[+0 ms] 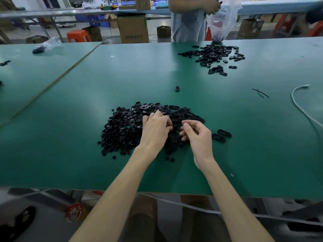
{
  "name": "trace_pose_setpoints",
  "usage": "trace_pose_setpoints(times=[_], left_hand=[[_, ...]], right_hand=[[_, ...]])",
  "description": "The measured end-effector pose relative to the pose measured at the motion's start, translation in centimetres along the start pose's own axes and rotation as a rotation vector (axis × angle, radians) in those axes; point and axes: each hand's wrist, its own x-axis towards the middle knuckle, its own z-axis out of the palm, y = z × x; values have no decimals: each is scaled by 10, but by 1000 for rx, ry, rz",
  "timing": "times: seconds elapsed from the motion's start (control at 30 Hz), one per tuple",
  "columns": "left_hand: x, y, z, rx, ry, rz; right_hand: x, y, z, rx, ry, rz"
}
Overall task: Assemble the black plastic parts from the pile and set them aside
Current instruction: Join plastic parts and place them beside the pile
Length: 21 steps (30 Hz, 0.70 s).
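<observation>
A pile of small black plastic parts [125,128], round pieces on the left and oval plates at the back and right, lies on the green table [70,163]. My left hand [155,130] reaches into the pile's middle with curled fingers; what they grip is hidden. My right hand [197,135] hovers just right of it, thumb and fingers curled toward a small dark piece that I cannot make out. Two oval plates [222,135] lie apart to the right of my right hand.
A second pile of black parts [215,55] lies at the far right, in front of a standing person [188,20] holding a plastic bag [222,21]. A lone black part [177,88], black ties [260,93] and a white cable [300,105] lie on the table.
</observation>
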Motion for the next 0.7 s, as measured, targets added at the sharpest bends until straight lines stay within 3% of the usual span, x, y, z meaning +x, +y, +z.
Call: trace_pose_setpoints(times=[0.2, 0.4, 0.53, 0.7], left_hand=[[-5, 1, -5, -424, -30, 144], [-6, -8, -16, -559, -103, 173], [-5, -26, -38, -456, -26, 76], [-3, -70, -62, -54, -19, -261]], right_hand=[[-1, 1, 0, -70, -73, -48], [-2, 0, 0, -36, -116, -44], [-1, 0, -2, 21, -89, -17], [0, 1, -3, 35, -102, -8]])
